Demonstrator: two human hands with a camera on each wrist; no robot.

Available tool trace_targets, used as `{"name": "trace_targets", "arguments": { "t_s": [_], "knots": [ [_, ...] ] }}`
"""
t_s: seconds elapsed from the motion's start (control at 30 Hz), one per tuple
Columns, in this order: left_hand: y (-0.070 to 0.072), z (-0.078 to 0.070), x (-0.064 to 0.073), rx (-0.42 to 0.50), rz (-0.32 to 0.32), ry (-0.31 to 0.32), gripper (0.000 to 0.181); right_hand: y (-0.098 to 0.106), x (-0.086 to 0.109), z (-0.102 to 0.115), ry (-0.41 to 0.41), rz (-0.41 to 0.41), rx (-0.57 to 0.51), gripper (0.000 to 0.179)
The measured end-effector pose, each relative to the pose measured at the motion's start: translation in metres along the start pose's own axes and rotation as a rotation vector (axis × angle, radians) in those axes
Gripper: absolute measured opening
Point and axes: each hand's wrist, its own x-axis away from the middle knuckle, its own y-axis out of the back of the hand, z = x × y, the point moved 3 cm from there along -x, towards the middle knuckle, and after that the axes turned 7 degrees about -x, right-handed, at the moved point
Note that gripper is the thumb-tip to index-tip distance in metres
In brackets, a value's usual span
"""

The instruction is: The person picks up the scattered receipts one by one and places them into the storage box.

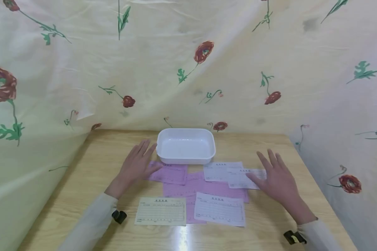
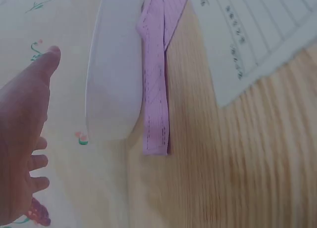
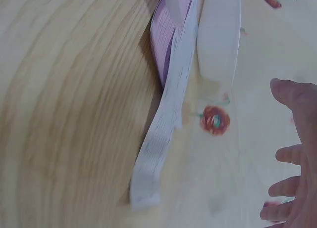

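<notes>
My left hand [image 1: 136, 164] hovers with spread, straight fingers at the left of a white rectangular tub [image 1: 186, 159]. Its thumb reaches over a pink printed slip [image 1: 171, 173]. My right hand [image 1: 278, 179] is likewise spread, beside a white slip [image 1: 243, 179] that overlaps another white slip [image 1: 218, 170]. Neither hand holds anything. Larger pink slips [image 1: 179, 189] lie in the middle, partly covered. In front are a pale yellow form [image 1: 161, 211] on the left and a white form [image 1: 220, 210] on the right. Both wrist views show the hands with fingers extended, apart from the paper.
The wooden table [image 1: 110, 150] carries everything. A flower-print cloth [image 1: 157, 69] hangs behind it and along both sides. A black strap device [image 1: 119, 216] is at the left wrist, and another black device [image 1: 294, 237] at the right.
</notes>
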Motion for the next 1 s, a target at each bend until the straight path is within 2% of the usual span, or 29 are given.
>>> {"name": "trace_targets", "arguments": {
  "t_s": [0.13,0.27,0.43,0.63,0.8,1.0],
  "knots": [
    [-0.005,0.001,-0.007,0.081,-0.020,0.009,0.086,0.002,0.004,-0.016,-0.052,-0.021,-0.057,0.087],
    [-0.010,0.002,-0.012,0.160,-0.039,0.023,0.083,0.000,0.004,-0.030,-0.048,-0.075,-0.113,0.077],
    [-0.020,0.003,-0.016,0.245,-0.017,0.050,0.080,-0.003,0.004,-0.046,-0.054,-0.105,-0.201,0.067],
    [-0.030,0.004,-0.021,0.367,0.018,0.110,0.081,-0.008,0.004,-0.064,-0.119,-0.094,-0.289,0.068],
    [-0.039,0.005,-0.027,0.448,0.014,0.144,0.085,-0.011,0.007,-0.075,-0.181,-0.068,-0.375,0.071],
    [-0.045,0.011,-0.025,0.542,0.031,0.196,0.088,-0.022,0.007,-0.082,-0.253,-0.005,-0.425,0.073]
  ]
}}
